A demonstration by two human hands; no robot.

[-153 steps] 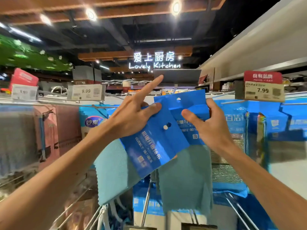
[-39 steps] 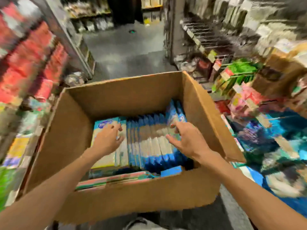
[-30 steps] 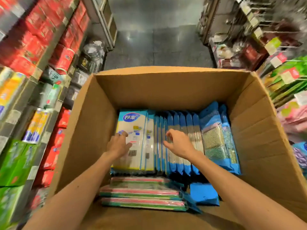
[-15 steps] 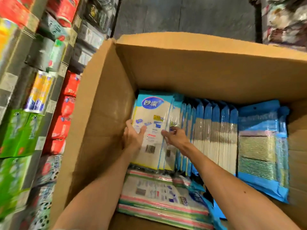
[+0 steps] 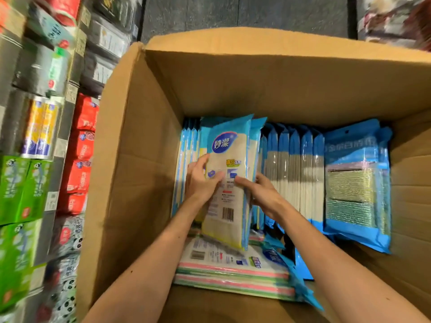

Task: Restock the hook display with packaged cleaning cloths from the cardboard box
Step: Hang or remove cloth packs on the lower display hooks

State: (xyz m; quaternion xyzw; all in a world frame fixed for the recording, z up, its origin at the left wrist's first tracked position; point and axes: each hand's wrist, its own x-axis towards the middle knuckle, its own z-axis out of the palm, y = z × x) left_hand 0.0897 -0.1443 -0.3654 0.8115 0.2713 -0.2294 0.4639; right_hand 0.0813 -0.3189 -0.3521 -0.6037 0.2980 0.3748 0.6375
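Cloth pack (image 5: 229, 183), pale yellow with a blue header: raised since half a second ago. It then stood level with its row. It now stands proud of its neighbours, its top leaning toward 1 o'clock and its foot over the flat striped packs (image 5: 233, 271) at 6 o'clock. It remains inside the cardboard box (image 5: 130, 183), at the 9 o'clock end of the upright stock, with the blue-edged row (image 5: 291, 171) at its 3 o'clock.

Finding: the pick is under way, but nothing from this grab has reached the hook display, which is out of view.

Your left hand (image 5: 201, 183) clamps the pack's left edge, thumb across the front, fingers behind. Your right hand (image 5: 261, 194) pinches the right edge, thumb on the label, fingers curled round the back. Both forearms enter from 6 o'clock and converge on the pack. Whether you hold a second pack behind it cannot be told.
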